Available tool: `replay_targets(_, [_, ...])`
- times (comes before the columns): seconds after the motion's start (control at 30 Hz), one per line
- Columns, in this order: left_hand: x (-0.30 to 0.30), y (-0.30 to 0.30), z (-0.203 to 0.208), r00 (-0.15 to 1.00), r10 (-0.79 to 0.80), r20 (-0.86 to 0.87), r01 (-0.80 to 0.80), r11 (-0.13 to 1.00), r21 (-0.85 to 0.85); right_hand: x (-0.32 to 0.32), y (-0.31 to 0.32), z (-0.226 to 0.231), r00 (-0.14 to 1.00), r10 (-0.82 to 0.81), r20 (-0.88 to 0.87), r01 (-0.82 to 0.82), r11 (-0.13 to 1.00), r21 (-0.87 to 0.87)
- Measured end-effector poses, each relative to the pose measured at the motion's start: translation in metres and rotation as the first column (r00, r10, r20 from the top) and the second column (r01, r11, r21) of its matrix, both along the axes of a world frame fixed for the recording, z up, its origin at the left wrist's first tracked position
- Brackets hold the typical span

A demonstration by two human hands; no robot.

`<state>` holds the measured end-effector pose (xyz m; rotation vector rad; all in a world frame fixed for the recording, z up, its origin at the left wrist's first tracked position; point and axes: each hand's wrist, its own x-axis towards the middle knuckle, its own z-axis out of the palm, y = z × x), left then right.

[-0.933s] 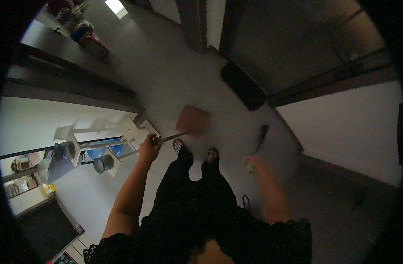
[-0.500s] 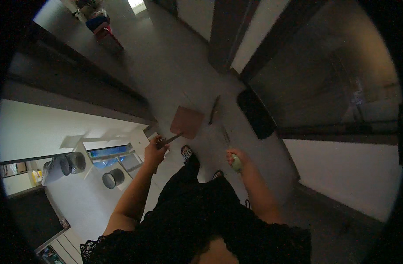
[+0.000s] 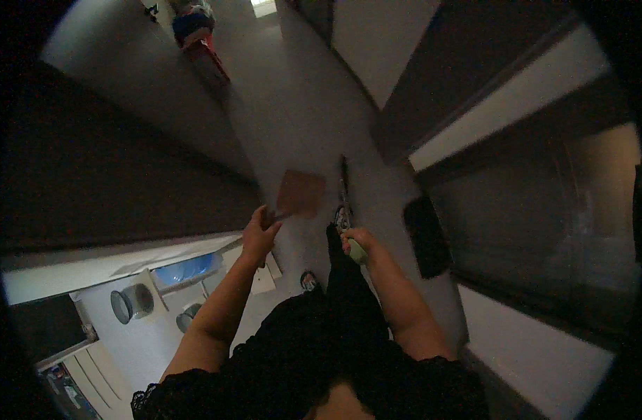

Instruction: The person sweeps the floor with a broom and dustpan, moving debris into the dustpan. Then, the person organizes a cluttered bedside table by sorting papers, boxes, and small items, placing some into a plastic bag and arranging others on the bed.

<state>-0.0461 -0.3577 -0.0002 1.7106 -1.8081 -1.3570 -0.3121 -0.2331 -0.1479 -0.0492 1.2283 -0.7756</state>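
Note:
My left hand [image 3: 259, 236] is closed round the handle of a dustpan with a flat reddish-brown pan [image 3: 301, 194]. The pan hangs low ahead of my feet, and I cannot tell whether it touches the floor. In my right hand [image 3: 359, 241] is what looks like a broom, held by its thin stick, with a narrow dark head [image 3: 344, 171] at the far end. A pale green rounded part [image 3: 357, 253], perhaps the grip's end, shows under that hand. One sandalled foot [image 3: 341, 214] is forward below the stick; the other [image 3: 308, 280] stays back.
A dark mat [image 3: 427, 238] lies to the right beside a glass door [image 3: 538, 203]. At the left stand white shelving with a blue basin [image 3: 186, 269] and a mesh bin [image 3: 133, 302]. A red stool [image 3: 207, 61] with things piled on it is far ahead on the grey floor [image 3: 286, 112].
I have stepped forward with my right foot and the view has turned. The right hand and broom have shifted left, closer to the dustpan. Both hands keep their hold.

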Motion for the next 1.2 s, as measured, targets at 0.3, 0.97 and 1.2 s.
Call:
replay_targets(0.3, [-0.078,-0.124,0.032,0.986,0.169,0.016,-0.168,0.984,-0.058,-0.160,-0.145,-0.045,0.990,0.087,-0.114,-0.110,0.971,-0.212])
replay_targets(0.97, [-0.250,-0.382,0.029,0.947,0.286,-0.143,-0.270,0.955,0.123,-0.110,-0.510,0.046,0.988,0.083,-0.127,-0.072,0.993,0.088])
replay_targets(1.2, [-0.252,-0.392,-0.034,0.873,0.375,-0.311,-0.345,0.927,0.150,-0.165,-0.539,0.101,0.729,0.363,-0.580,-0.583,0.773,-0.251])
